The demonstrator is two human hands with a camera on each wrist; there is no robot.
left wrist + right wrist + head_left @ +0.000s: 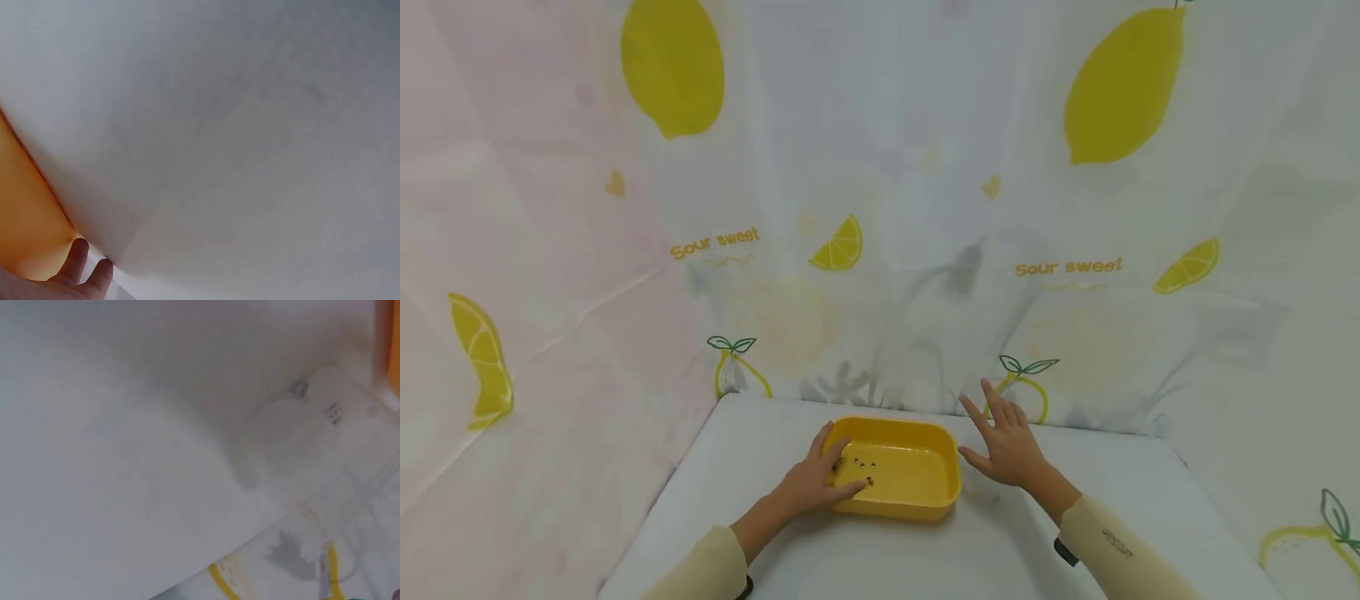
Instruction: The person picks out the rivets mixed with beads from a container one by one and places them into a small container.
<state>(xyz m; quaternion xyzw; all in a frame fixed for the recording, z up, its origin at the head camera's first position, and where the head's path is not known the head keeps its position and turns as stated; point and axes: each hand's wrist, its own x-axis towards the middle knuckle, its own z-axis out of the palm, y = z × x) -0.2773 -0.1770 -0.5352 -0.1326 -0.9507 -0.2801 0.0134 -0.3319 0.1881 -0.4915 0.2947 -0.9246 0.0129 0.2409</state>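
Note:
A yellow plastic tray (917,503) with rounded corners sits on the white table. Several tiny dark and shiny pieces (862,464) lie in its left part, too small to identify. At the tray's left end is my left hand (808,483), fingers spread, thumb and one finger reaching over the rim. In the left wrist view, two fingertips (80,247) lie against the outside of the tray (28,206). To the right of the tray my right hand (1011,446) is raised with spread fingers and holds nothing. Its fingers are almost wholly outside the right wrist view.
Just right of the tray lies a faint translucent thing (281,440) with small dark marks or pieces (333,414); its kind is unclear. A white curtain (917,333) printed with lemons hangs behind the white table (1120,508) and along its sides.

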